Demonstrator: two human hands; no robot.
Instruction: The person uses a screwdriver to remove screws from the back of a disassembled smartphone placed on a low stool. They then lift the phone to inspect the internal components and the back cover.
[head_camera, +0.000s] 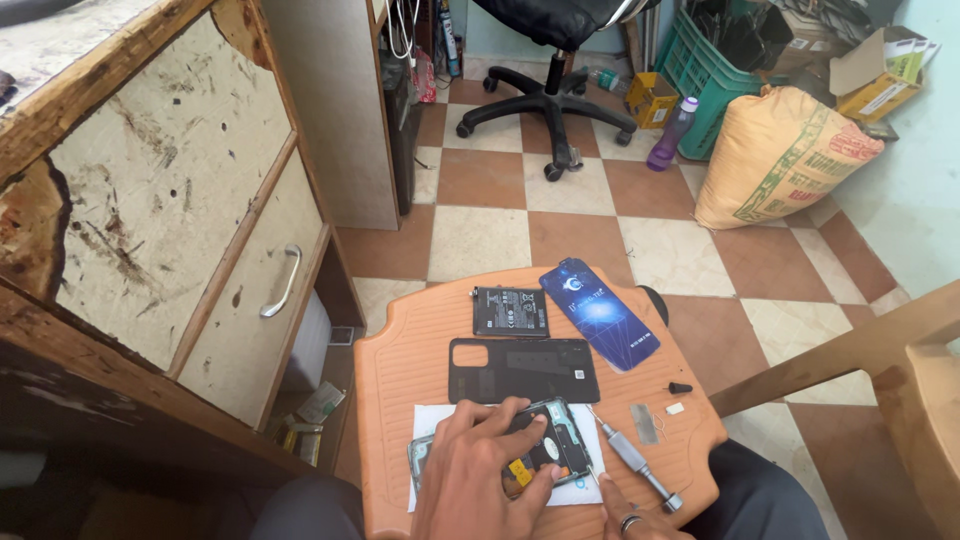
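An opened phone body lies on a white sheet on the orange plastic stool in front of me. My left hand presses down on it with spread fingers. My right hand, with a ring on one finger, holds a small silver screwdriver whose tip touches the phone's right edge. Beyond them lie the black back cover, a black battery and a blue phone-shaped panel.
A small metal plate, a white bit and a black tip lie at the stool's right. A worn wooden cabinet stands left, a wooden chair right. An office chair, sack, purple bottle and green crate are behind.
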